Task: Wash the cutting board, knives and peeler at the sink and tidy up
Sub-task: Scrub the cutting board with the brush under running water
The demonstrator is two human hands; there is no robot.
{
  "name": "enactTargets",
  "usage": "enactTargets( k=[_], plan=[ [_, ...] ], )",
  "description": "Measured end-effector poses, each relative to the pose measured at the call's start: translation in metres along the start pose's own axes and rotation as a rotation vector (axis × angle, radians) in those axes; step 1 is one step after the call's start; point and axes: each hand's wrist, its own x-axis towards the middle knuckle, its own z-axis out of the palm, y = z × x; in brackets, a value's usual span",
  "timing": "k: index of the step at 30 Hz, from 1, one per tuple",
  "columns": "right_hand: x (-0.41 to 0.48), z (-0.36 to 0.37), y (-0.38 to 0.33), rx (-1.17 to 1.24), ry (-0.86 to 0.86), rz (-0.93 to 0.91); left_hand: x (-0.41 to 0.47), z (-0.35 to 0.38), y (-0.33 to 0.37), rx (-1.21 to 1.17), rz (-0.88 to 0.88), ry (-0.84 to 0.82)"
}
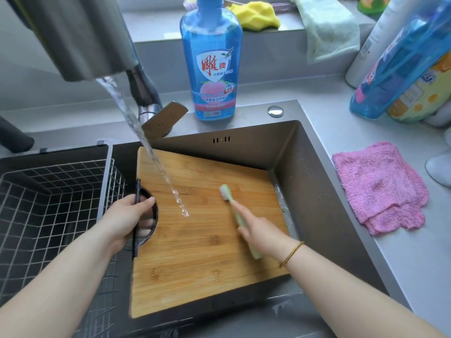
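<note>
A bamboo cutting board [195, 259] lies tilted inside the dark sink [314, 181]. Water from the faucet [80, 37] streams onto its middle. My left hand [127, 220] grips the board's black handle at the cut-out on its left edge. My right hand [261, 232] holds a pale green brush [230, 203], index finger along the handle, with the bristles pressed on the board's upper right area. No knives or peeler are in view.
A wire basket [48, 208] fills the sink's left part. A blue dish soap bottle [212, 62] stands behind the sink. A pink cloth [380, 186] lies on the counter at right, near more bottles [402, 62]. A yellow sponge [256, 14] and a green towel [327, 28] sit on the back ledge.
</note>
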Motion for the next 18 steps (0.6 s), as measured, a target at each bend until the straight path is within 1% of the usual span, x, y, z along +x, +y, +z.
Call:
enactTargets(
  k=[1,2,3,5,6,8,10,13,16,18],
  plan=[
    [-0.003,0.007,-0.007,-0.001,-0.023,-0.062,0.000,0.000,0.001,-0.004,0.000,-0.001],
    [-0.002,0.011,-0.010,-0.002,-0.030,-0.080,0.000,0.000,0.000,-0.012,0.000,-0.005],
    [0.001,0.013,-0.010,0.009,-0.016,-0.065,-0.001,-0.001,0.000,-0.019,-0.001,-0.014],
    [0.011,0.008,0.000,0.045,0.053,0.028,-0.002,-0.002,-0.002,-0.028,0.008,-0.035],
    [0.015,0.004,0.007,0.103,0.102,0.093,-0.002,-0.002,-0.002,-0.030,0.015,-0.046],
    [0.016,-0.003,0.017,0.320,0.214,0.198,-0.005,-0.001,-0.003,-0.046,0.026,-0.068],
    [0.015,-0.008,0.022,0.526,0.293,0.235,-0.009,-0.001,-0.004,-0.050,0.052,-0.071],
    [0.012,-0.019,0.022,0.738,0.349,0.257,-0.021,-0.003,-0.013,-0.050,0.105,-0.062],
    [0.007,-0.031,0.019,0.845,0.435,0.259,-0.033,-0.009,-0.024,-0.070,0.166,-0.092],
    [0.001,-0.042,0.013,0.801,0.543,0.205,-0.040,-0.012,-0.027,-0.099,0.189,-0.123]
  ],
)
